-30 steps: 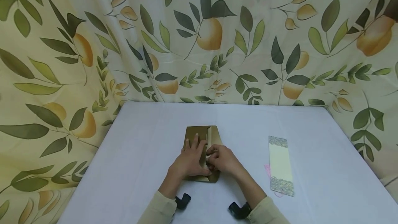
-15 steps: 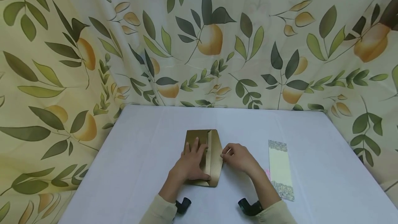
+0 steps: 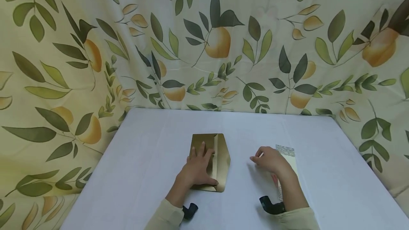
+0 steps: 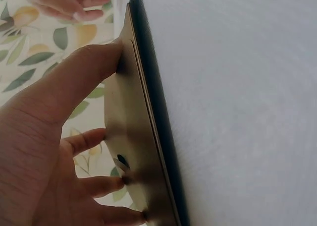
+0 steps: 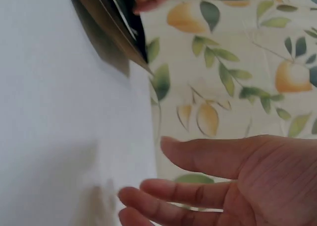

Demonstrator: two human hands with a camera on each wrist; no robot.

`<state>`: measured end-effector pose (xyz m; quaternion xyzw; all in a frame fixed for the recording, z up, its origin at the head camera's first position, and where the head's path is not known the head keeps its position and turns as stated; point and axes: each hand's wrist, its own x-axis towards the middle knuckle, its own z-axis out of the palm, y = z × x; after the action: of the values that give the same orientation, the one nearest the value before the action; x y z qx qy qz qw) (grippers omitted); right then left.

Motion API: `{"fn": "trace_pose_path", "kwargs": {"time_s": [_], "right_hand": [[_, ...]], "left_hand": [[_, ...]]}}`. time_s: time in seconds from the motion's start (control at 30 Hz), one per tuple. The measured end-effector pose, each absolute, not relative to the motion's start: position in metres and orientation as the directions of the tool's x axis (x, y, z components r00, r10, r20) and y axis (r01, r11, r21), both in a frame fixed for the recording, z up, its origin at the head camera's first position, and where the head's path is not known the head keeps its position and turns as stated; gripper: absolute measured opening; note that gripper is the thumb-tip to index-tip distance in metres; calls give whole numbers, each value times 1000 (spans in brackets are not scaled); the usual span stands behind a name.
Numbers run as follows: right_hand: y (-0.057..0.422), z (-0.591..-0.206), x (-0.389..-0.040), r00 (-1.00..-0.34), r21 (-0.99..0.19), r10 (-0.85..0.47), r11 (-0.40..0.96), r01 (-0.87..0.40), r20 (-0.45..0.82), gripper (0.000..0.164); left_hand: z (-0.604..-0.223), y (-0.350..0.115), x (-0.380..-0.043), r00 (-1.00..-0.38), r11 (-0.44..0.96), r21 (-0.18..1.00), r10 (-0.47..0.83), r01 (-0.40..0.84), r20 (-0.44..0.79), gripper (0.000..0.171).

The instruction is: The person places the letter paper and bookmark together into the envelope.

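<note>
A gold envelope (image 3: 223, 162) lies on the white table with its flap open to the right. My left hand (image 3: 198, 169) rests spread on the envelope's body, and the left wrist view shows its thumb and fingertips (image 4: 111, 55) touching the gold paper (image 4: 138, 112). Away to the right, my right hand (image 3: 270, 159) is over the table near a pale card (image 3: 286, 151) with patterned ends. The right forearm covers much of that card. In the right wrist view, thumb and fingers (image 5: 203, 156) are apart and slightly bent, with nothing between them.
Something pink (image 3: 274, 179) shows at the card's left edge. Black wrist-camera mounts (image 3: 271, 207) hang under both wrists. Behind the white tabletop (image 3: 153, 134) hangs a curtain (image 3: 255, 63) with a fruit and leaf print.
My right hand has left the envelope's flap and moved right, so that its arm now overlaps the pale card. The left hand stays on the envelope.
</note>
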<state>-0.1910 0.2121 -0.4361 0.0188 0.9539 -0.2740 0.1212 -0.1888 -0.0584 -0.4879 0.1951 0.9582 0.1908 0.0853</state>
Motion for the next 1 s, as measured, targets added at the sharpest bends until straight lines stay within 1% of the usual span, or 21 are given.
{"fn": "trace_pose_path", "kwargs": {"time_s": [0.13,0.27,0.47,0.63,0.73,0.87,0.93,1.0], "right_hand": [[231,-427,-189,-972,-475,-15,874,101,-234,39],[246,-418,-184,-959,-458,-36,883,101,-280,50],[264,-419,-181,-922,-424,-4,889,174,-386,62],[279,-423,-181,-887,-389,51,886,252,-459,80],[285,-424,-178,-875,-375,85,881,289,-476,83],[290,-431,-175,-881,-367,85,887,280,-466,79],[292,-436,-175,-884,-368,86,887,278,-460,84],[295,-440,-173,-876,-369,108,877,306,-471,91]], "left_hand": [[-488,-56,-190,-907,850,397,412,347,-89,99],[-488,-55,-190,-910,853,393,406,343,-88,99],[-490,-57,-189,-914,861,385,394,333,-92,99],[-491,-58,-189,-917,866,374,389,332,-87,99],[-491,-57,-189,-917,868,375,386,325,-99,100],[-488,-57,-188,-917,870,383,380,311,-119,100],[-487,-55,-188,-918,874,377,377,308,-124,99],[-487,-54,-188,-917,875,371,378,310,-126,99]]}}
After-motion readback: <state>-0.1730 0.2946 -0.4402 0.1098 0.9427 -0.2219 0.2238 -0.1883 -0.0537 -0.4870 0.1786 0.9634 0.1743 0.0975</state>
